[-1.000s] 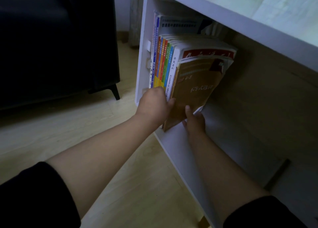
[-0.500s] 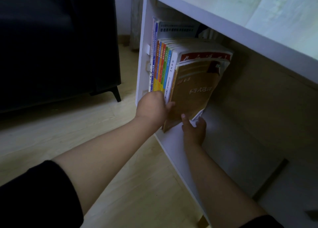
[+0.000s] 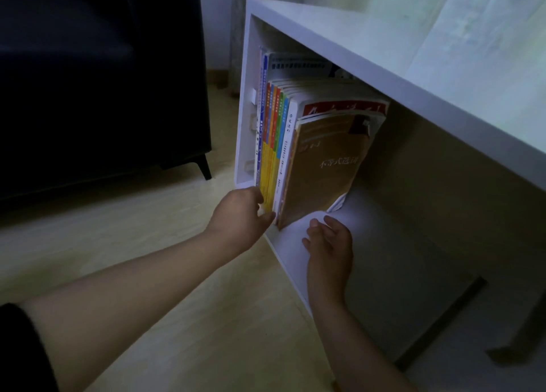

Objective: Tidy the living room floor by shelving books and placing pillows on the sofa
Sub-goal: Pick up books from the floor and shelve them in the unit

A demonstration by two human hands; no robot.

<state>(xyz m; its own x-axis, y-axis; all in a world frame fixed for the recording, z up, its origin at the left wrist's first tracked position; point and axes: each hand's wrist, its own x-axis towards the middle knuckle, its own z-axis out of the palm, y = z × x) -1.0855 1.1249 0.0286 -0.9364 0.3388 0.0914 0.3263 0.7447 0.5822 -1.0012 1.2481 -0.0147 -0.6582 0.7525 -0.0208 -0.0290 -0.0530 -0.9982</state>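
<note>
- While a dark sofa [image 3: 88, 81] on short black legs fills the upper left of the frame, a white shelf unit [image 3: 384, 51] spans the right, its open compartment facing the camera.
- Pale wood floor [image 3: 206, 317] runs across the lower left and centre.
- A row of books [image 3: 276, 131] stands upright at the left end of the compartment, against its side wall, with blue, orange, yellow and green spines showing.
- A brown-covered book [image 3: 325, 170] closes the row on its right, leaning slightly against its neighbours.
- The left hand [image 3: 239, 217], at centre frame, touches the foot of the spines with loosely bent fingers and clasps nothing.
- The right hand [image 3: 329, 244], just below the brown-covered book and apart from it, hangs relaxed and empty over the compartment floor.
</note>
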